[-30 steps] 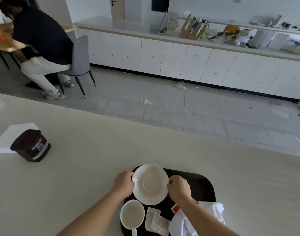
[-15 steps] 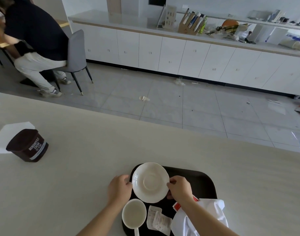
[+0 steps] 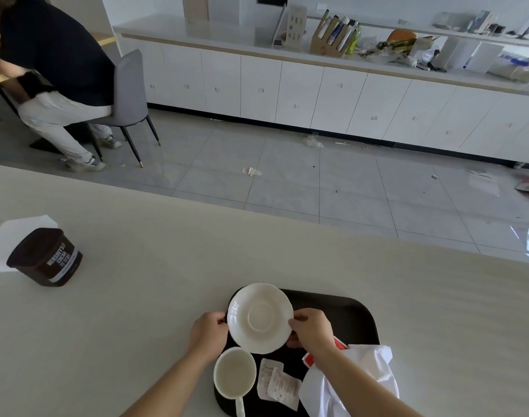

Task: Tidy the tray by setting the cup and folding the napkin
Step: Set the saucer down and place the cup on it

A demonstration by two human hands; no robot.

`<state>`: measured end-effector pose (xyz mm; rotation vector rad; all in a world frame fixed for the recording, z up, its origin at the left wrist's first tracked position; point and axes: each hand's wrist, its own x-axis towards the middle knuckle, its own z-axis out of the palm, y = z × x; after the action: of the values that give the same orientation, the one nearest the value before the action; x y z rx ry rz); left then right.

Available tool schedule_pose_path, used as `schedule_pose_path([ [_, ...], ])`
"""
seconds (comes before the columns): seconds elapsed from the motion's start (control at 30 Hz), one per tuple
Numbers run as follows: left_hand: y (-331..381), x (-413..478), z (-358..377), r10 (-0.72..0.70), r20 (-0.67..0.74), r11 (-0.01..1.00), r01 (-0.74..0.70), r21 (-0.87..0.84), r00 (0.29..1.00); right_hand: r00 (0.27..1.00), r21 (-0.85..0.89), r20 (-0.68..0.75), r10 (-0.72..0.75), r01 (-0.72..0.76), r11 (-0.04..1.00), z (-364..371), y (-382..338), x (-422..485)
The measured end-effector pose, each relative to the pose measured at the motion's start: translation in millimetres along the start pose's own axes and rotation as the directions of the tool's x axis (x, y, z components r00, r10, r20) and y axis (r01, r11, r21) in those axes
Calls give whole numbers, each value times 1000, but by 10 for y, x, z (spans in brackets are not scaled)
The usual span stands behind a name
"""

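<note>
Two bare hands on one white saucer (image 3: 259, 318), seen from the head camera. Left hand (image 3: 209, 332) pinching the saucer's left rim, fingers curled tight around the edge; right hand (image 3: 311, 328) gripping the right rim the same way, thumb on top. Saucer round, glossy, ceramic by the look, with a shallow ring pressed into its middle; tilted a little, over the far left corner of the tray (image 3: 353, 314). Cannot tell whether lifted clear or resting on the tray's rim.

Tray black, smooth, matte plastic with rounded corners, flat on a pale, faintly grained table (image 3: 122, 311). Near the tray's left edge, just below the saucer, a white cup (image 3: 234, 373), upright, round-mouthed, empty-looking, thin handle pointing toward the viewer. Beside the cup, to its right, a crumpled paper slip (image 3: 276, 383), creased and printed with faint text. Further right, partly under the right forearm, a white napkin (image 3: 368, 374), bunched and unfolded, soft folds spilling over the tray's right edge onto the table. Between the napkin and the right wrist, a small red-and-white packet (image 3: 310, 359), mostly hidden.

Well apart at far left on the table, a dark brown cocoa tub (image 3: 45, 257), squat and round-cornered with a white label band, tilted, leaning on a flat white sheet of paper (image 3: 4, 245).

Beyond the table, grey floor tiles, white cabinets, a seated person (image 3: 55, 64) on a grey chair.
</note>
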<state>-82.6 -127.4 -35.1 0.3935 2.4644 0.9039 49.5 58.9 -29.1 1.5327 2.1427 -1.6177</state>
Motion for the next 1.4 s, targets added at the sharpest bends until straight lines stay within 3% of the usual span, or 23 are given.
schedule_pose_path([
  [0.13,-40,12,-31,-8,47,999,9,-39,999,999,67,-31,31,-29,997,-43,46,-3],
  [0.5,-68,-4,-47,-81,122,988,95,-120,989,998,2,-41,41,-41,999,52,-12,-10],
  [0.93,-68,-24,-54,-57,156,982,83,-167,986,997,-15,-60,40,-41,999,103,4,-65],
  [1.27,-92,-37,-22,-88,125,971,113,-210,988,998,23,9,59,-59,998,37,-27,-70],
  [1.4,-100,-76,-5,-66,103,966,90,-241,992,999,-51,-43,-29,26,998,-54,7,-185],
])
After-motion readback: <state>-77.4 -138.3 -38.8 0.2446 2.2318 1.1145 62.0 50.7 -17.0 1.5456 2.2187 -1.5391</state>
